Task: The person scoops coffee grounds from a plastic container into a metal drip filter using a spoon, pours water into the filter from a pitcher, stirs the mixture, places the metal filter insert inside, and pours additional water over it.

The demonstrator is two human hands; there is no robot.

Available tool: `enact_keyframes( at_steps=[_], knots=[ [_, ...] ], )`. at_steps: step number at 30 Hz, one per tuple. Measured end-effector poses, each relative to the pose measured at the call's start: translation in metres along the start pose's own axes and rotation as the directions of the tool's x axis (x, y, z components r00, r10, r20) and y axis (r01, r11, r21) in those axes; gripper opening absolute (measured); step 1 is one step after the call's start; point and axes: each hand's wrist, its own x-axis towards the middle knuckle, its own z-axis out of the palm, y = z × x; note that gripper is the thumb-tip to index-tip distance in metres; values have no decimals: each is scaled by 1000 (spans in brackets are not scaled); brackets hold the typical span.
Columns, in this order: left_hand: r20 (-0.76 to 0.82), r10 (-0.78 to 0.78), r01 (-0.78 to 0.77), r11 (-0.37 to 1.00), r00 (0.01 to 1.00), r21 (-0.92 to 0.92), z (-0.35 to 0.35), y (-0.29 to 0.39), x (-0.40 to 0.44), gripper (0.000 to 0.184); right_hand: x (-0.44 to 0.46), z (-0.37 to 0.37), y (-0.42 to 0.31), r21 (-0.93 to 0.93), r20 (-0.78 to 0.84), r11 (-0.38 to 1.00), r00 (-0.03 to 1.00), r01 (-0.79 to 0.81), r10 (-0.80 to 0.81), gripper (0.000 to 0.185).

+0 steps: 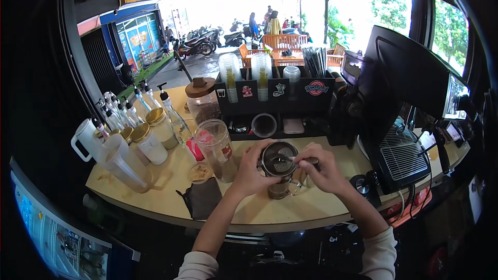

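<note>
My left hand [255, 168] is wrapped round a round, dark-rimmed vessel [271, 165] with dark contents and pale specks or bubbles inside. In my right hand [322, 168] is the handle of a spoon [293, 159], whose front end dips into the vessel. Directly below stands a glass mug [278, 191] with brownish contents and a side handle. I cannot tell whether the vessel rests on the mug. A tall clear jug [217, 150] with a red mark stands left of my left hand. A dark folded cloth [203, 198] lies near the counter's front edge.
Behind is a black cup holder [275, 96] with stacked plastic cups. Lidded jars [150, 145], pump bottles and a frosted pitcher [127, 166] crowd the left. To the right are a monitor [410, 67] and a machine with a slatted tray [402, 155].
</note>
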Motion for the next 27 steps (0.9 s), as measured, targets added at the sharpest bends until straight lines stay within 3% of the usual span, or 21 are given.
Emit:
enact_keyframes(
  at_steps=[5, 7, 8, 9, 11, 12, 14, 18, 20, 23, 25, 27],
  knots=[
    [7, 15, -14, 999, 1000, -43, -2, -6, 0, 83, 2, -1, 1, 14, -22, 1000, 1000, -19, 20, 10],
    [29, 65, -66, 998, 997, 20, -5, -6, 0, 82, 4, -3, -5, -44, 98, 999, 995, 21, -17, 11],
    [29, 64, -65, 998, 998, 20, -6, -7, 0, 82, 1, -3, -9, -19, 125, 996, 989, -84, 85, 14],
    [27, 71, -71, 997, 997, 24, -6, -9, 0, 82, 2, -4, -9, -19, 124, 996, 988, -85, 87, 14],
    [28, 77, -78, 997, 997, 28, -6, -11, -1, 81, 3, -6, -9, 152, 42, 966, 978, -210, 206, 15],
    [20, 68, -69, 998, 997, 14, -6, -11, -2, 81, 3, -7, -10, 152, 43, 966, 978, -210, 206, 15],
    [8, 61, -61, 998, 998, 1, -6, -12, -2, 81, 3, -9, -10, -23, 142, 997, 987, -73, 76, 14],
    [9, 74, -74, 997, 997, 15, -5, -14, -3, 82, 6, -11, -15, -48, 100, 999, 995, -10, 15, 15],
    [1, 74, -74, 997, 997, 4, -5, -12, -4, 83, 6, -13, -18, 42, 117, 983, 978, -180, 174, 13],
    [10, 106, -106, 994, 994, 38, -2, -10, -3, 82, 5, -9, -16, -57, 96, 994, 990, -99, 104, 13],
    [-32, 70, -71, 997, 997, -16, 2, -12, -4, 82, 5, -2, -12, 2, 22, 997, 997, -77, 77, 13],
    [-55, 85, -84, 996, 995, 18, 4, -15, -5, 82, 3, 2, -12, 32, 27, 985, 985, -170, 169, 14]
  ],
)
